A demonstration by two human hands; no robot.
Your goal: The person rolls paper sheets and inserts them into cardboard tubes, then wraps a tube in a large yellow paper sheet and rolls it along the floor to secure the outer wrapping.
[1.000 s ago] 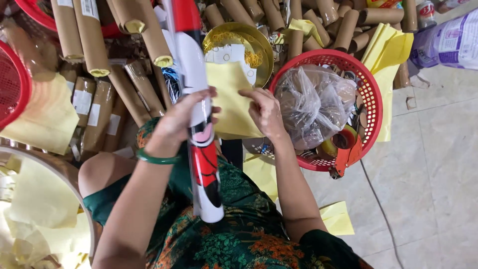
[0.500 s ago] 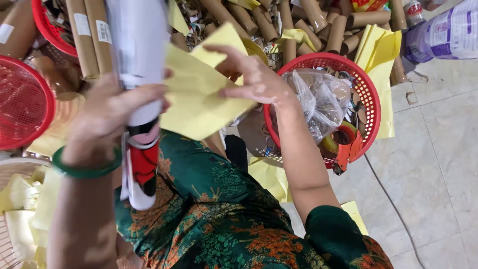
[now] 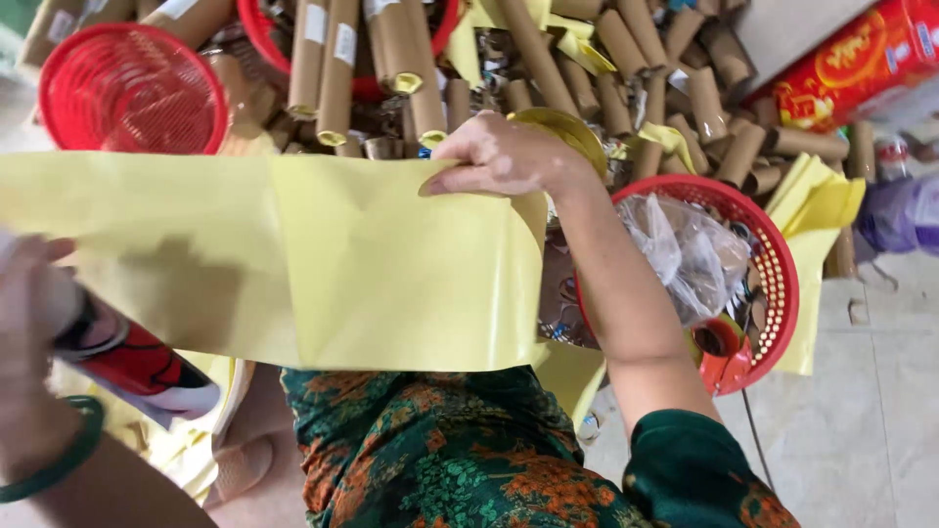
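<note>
Worn on the person's head, the single camera looks steeply down from close range over lap, hands and floor clutter.

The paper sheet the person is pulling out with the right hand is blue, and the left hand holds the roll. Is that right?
Not quite. The paper sheet is yellow, not blue, as the head view shows. The rest holds: the right hand pinches its top edge, and the left hand holds the red-and-white roll.
</note>
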